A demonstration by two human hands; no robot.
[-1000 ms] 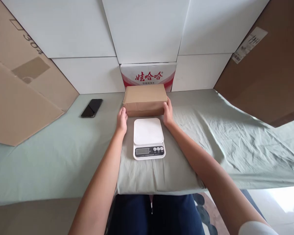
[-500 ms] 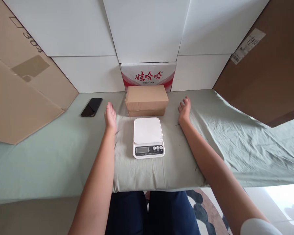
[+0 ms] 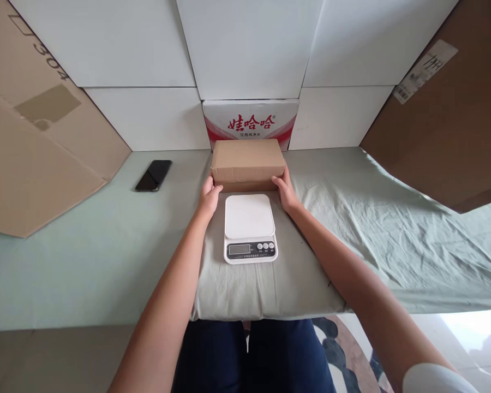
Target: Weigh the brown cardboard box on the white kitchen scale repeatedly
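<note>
Under both forearms spreads the pale green sheet, which covers the whole table; it is wrinkled to the right of the right hand and smooth to the left of the left hand. Behind the hands stand white panels, and large brown cardboard sheets lean on the far left and the far right. Just beyond the fingertips, behind the brown box, a white carton with red characters stands against the panels.

Between the two hands lies the brown cardboard box. Its long axis runs from left to right, across the view, and its long front side faces the person. It is plain brown, closed, without a label that I can see, with a seam line low on the front side. It sits flat on the sheet, just behind the scale.

Between the wrists, a little nearer to the person, sits the white kitchen scale; its display and three buttons point toward the person, and its plate is bare.

The left hand presses on the left front corner of the box, and the right hand on the right front corner; both grip the box from its ends with curved fingers.

Well to the left of the left hand lies a black phone, tilted.
</note>
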